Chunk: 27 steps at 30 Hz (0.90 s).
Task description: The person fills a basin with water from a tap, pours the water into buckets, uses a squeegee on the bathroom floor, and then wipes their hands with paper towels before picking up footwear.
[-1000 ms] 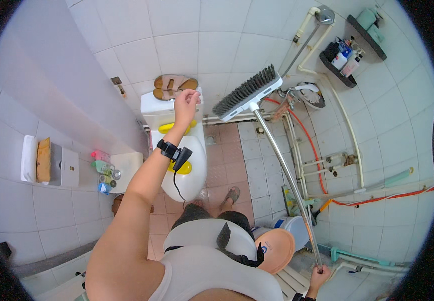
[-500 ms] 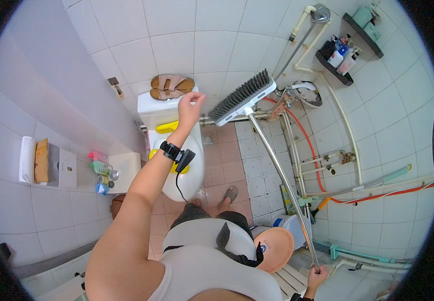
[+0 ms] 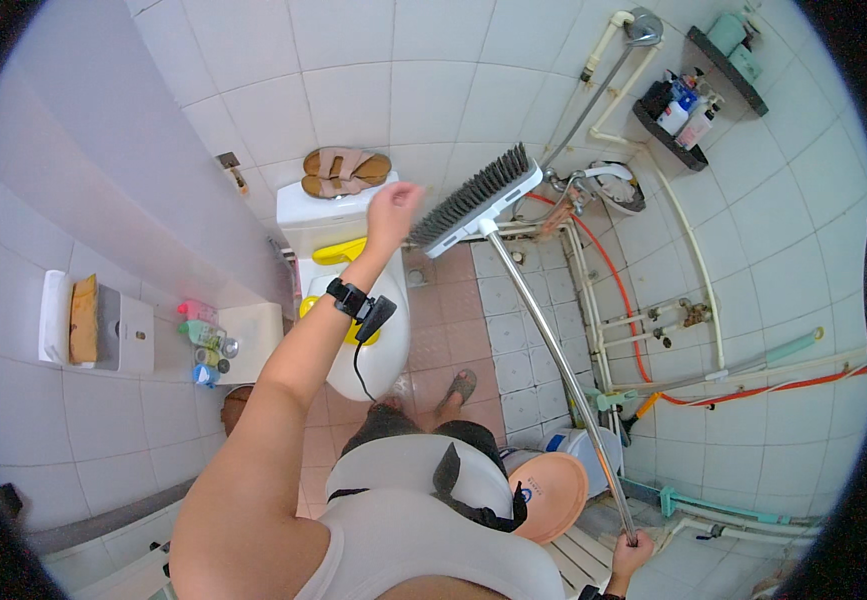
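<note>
A long-handled floor brush (image 3: 481, 206) is raised at a slant, its white and grey head up and its dark bristles facing up and away. At the lower right, my right hand (image 3: 632, 556) is wrapped round the end of its silver metal handle (image 3: 559, 352). My left hand (image 3: 391, 212) is beside the left end of the bristles, its fingers curled and pressed together. What they pinch, if anything, is too small to make out. Beneath my left forearm is a white toilet (image 3: 381, 372) with yellow pieces on it. Brown sandals (image 3: 345, 172) lie on its tank.
Shelves with bottles (image 3: 688, 120) and a shower hose (image 3: 593, 110) are on the wall at the far right. Pipes and a red hose (image 3: 615, 270) run along that wall. An orange basin (image 3: 551, 490) stands beside me. Several bottles (image 3: 201, 335) are at the left.
My left hand has shifted slightly right toward the bristles, and its fingers have curled in more. The brush head has tipped a little down and left. My right hand keeps its hold.
</note>
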Available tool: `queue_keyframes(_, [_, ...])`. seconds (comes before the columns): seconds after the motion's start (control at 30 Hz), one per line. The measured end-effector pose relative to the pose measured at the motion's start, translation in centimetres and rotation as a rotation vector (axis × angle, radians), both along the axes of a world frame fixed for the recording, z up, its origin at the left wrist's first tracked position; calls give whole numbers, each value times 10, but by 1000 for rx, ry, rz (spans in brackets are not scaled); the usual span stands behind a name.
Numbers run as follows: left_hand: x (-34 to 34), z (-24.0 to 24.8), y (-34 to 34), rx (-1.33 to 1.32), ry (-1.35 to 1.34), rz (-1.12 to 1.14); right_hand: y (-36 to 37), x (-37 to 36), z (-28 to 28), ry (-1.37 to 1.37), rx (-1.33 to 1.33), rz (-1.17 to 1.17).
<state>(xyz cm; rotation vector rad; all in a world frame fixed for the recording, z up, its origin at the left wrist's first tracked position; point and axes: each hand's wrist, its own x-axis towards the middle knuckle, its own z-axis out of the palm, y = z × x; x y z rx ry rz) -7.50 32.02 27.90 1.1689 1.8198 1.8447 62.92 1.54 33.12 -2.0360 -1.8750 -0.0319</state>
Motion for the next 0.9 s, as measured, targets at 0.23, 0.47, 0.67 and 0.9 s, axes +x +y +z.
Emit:
queue_keyframes(0.23, [11, 10, -2, 80, 119, 95, -2, 8, -6, 72, -15, -20])
queue_keyframes(0.47, [-24, 5, -7, 110, -43, 318, -13, 7, -2, -12, -23, -15])
queue_keyframes(0.67, [10, -4, -1, -102, 80, -201, -6, -7, 7, -9, -24, 7])
queue_keyframes(0.9, [14, 11, -11, -89, 180, 89, -17, 19, -16, 35, -14, -8])
